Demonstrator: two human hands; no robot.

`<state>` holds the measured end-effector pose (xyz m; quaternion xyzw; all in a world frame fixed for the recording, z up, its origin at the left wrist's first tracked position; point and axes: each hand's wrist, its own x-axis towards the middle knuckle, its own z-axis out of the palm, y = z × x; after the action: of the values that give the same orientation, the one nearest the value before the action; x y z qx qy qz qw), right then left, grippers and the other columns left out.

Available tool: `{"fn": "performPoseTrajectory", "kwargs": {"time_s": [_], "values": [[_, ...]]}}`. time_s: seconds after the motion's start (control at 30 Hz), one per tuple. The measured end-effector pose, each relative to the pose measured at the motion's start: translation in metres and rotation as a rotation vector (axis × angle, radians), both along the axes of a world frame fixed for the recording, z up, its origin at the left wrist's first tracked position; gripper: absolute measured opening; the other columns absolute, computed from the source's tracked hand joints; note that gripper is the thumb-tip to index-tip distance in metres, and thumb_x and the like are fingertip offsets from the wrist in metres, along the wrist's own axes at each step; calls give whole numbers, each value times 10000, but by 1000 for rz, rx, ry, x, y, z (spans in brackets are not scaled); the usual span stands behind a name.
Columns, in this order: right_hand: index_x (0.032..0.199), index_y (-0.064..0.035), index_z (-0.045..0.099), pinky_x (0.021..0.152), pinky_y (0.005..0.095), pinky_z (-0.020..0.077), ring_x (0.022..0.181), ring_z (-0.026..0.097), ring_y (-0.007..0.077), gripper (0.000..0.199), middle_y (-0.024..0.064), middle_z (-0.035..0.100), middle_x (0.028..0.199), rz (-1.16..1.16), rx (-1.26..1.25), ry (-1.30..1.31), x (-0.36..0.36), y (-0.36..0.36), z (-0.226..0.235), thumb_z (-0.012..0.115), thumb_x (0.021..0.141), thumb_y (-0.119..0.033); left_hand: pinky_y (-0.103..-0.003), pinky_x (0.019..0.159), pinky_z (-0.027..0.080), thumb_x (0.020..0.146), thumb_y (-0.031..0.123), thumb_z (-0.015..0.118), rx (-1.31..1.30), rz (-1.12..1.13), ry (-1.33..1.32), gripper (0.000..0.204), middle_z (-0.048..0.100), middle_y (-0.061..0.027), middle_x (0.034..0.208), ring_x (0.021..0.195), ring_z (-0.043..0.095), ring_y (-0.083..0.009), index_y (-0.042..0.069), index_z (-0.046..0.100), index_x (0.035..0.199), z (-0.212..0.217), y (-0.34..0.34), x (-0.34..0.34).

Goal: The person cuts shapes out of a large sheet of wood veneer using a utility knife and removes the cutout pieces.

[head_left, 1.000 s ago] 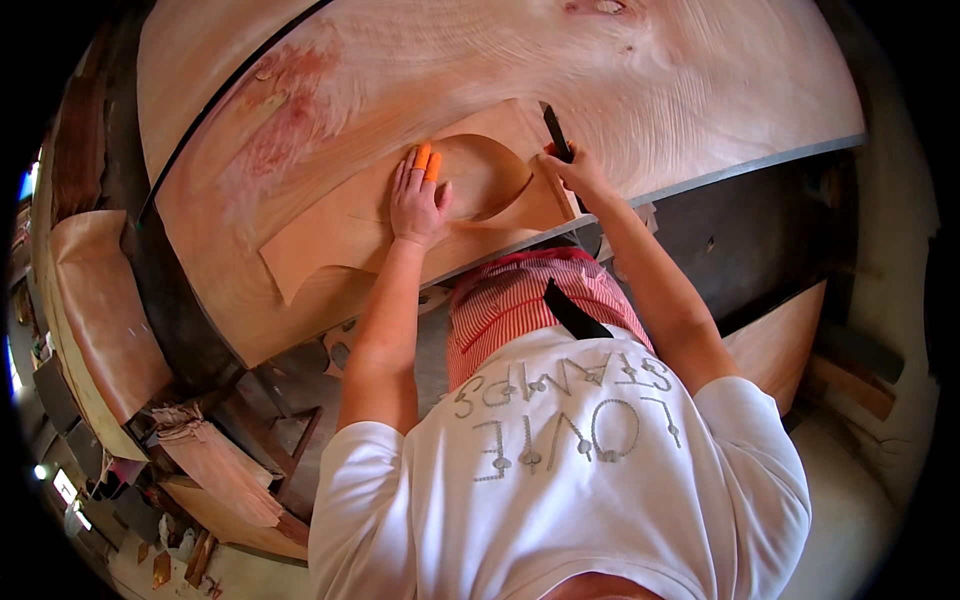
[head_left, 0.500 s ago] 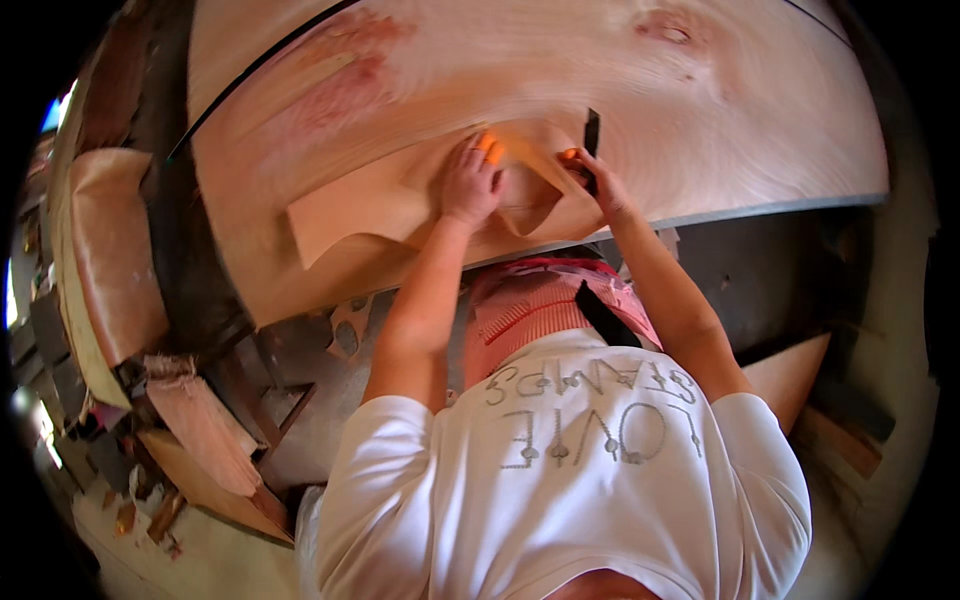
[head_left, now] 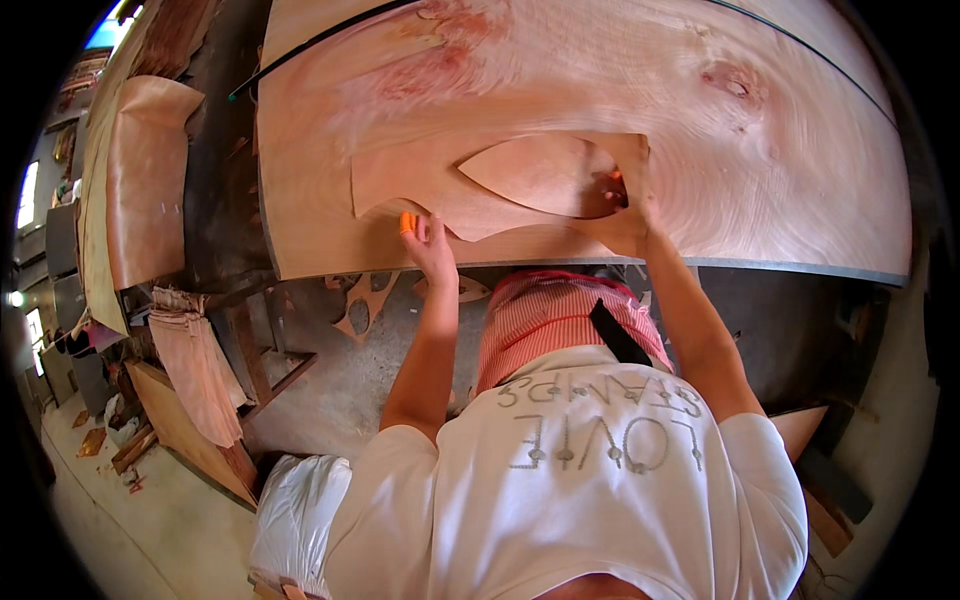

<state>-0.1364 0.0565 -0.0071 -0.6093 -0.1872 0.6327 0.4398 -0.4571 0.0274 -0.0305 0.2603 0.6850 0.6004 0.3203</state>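
Note:
A thin, pale wood veneer piece (head_left: 400,170) with a pointed-oval hole through it lies tilted just over a large veneer-faced sheet (head_left: 800,210). My left hand (head_left: 435,252), with orange finger covers, pinches its lower edge by a curved notch. At its right end my right hand (head_left: 645,215) is closed on the narrow strip beside the hole. An orange-covered fingertip shows through the hole. Next to it is a bit of a dark tool (head_left: 624,188), mostly hidden behind the veneer.
Black straps (head_left: 330,38) cross the large sheet's far part. Veneer offcuts (head_left: 365,305) lie on the floor under its near edge. To the left stand a curled veneer sheet (head_left: 150,190) and a hanging bundle of veneer strips (head_left: 195,360). A white plastic bag (head_left: 300,510) sits at lower left.
The veneer piece has been spread flatter and turned, so its oval hole shows fully. My left hand slid from its top to the lower edge. The dark blade in my right hand is now mostly hidden.

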Motion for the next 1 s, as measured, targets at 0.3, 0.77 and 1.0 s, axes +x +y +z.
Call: {"fn": "performPoseTrajectory", "kwargs": {"time_s": [0.3,0.77,1.0], "values": [[918,-57,614,508,271,474,577,592,167,155,68,631,768,-238,11,256,17,4,-53,598,803,-159,-156,376,293,790,116,608,-233,-60,-476,102,443,38,609,473,391,-36,115,506,775,26,43,-29],[898,-67,584,439,203,412,547,561,76,196,23,631,767,-129,31,167,18,-3,-49,529,871,-253,-290,730,477,803,123,592,239,-836,-334,168,575,-54,908,831,562,-148,42,540,941,271,244,226],[870,-70,581,426,203,409,539,582,78,227,24,619,677,-80,87,248,11,0,-31,515,873,-287,-266,631,460,842,157,549,343,-748,-548,113,587,-38,794,732,568,-147,45,553,839,311,343,268]]}}
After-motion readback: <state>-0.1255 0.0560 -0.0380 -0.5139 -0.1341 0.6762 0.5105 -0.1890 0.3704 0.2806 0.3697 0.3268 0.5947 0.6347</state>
